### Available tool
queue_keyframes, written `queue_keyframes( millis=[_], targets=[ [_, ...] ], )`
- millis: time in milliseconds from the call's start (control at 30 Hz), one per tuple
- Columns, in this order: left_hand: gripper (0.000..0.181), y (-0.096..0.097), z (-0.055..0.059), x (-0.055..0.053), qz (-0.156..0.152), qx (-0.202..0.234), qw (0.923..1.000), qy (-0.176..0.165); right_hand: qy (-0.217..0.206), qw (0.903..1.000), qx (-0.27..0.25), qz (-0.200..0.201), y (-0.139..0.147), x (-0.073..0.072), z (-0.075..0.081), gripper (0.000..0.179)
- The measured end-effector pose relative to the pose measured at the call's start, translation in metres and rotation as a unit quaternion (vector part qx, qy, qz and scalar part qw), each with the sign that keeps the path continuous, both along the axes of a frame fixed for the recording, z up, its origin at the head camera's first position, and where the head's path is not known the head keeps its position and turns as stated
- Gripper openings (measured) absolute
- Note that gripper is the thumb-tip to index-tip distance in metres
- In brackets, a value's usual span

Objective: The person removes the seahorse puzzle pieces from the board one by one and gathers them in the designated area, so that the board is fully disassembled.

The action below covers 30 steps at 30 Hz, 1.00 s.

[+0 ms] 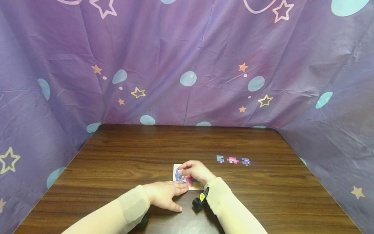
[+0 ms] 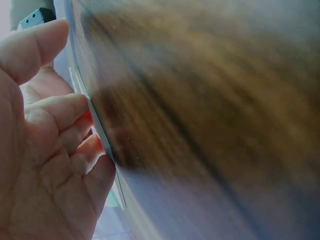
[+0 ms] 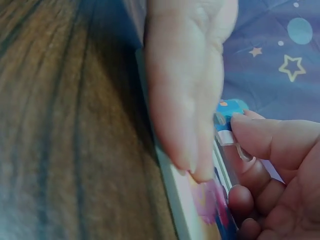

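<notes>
A small puzzle board [image 1: 175,167] with a white border and a colourful picture lies flat on the table. My left hand [image 1: 163,195] has its fingers nearly straight, and the fingertips rest on the near left part of the board. Over the board's upper part is my right hand [image 1: 199,172]. In the right wrist view, its thumb and fingers pinch a blue puzzle piece [image 3: 231,108], tilted up from the board. Both hands cover much of the picture, so which slots are filled cannot be told.
Behind the board to the right, three loose jigsaw pieces lie in a row: a blue-green one [image 1: 220,159], a pink one [image 1: 232,160] and a purple-blue one [image 1: 246,161]. The brown wooden table [image 1: 117,156] is surrounded by a purple patterned curtain [image 1: 163,58].
</notes>
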<state>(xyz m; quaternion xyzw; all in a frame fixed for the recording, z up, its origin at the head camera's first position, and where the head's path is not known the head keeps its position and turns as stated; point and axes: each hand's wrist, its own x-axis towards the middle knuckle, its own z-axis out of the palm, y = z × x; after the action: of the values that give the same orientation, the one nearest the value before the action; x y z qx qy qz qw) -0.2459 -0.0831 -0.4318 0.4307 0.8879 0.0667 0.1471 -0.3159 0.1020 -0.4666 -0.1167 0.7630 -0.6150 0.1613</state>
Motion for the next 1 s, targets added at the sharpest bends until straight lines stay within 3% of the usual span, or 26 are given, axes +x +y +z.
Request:
queue_keyframes(
  millis=[633, 1000],
  targets=[
    [0.074, 0.003, 0.003, 0.002, 0.012, -0.003, 0.9999, -0.006, -0.009, 0.9983, -0.057, -0.013, 0.018, -0.008, 0.008, 0.013],
    [0.074, 0.004, 0.002, 0.004, 0.030, -0.008, 0.9993, -0.021, 0.006, 0.9991, -0.031, -0.029, 0.063, -0.013, 0.010, 0.012]
  ],
)
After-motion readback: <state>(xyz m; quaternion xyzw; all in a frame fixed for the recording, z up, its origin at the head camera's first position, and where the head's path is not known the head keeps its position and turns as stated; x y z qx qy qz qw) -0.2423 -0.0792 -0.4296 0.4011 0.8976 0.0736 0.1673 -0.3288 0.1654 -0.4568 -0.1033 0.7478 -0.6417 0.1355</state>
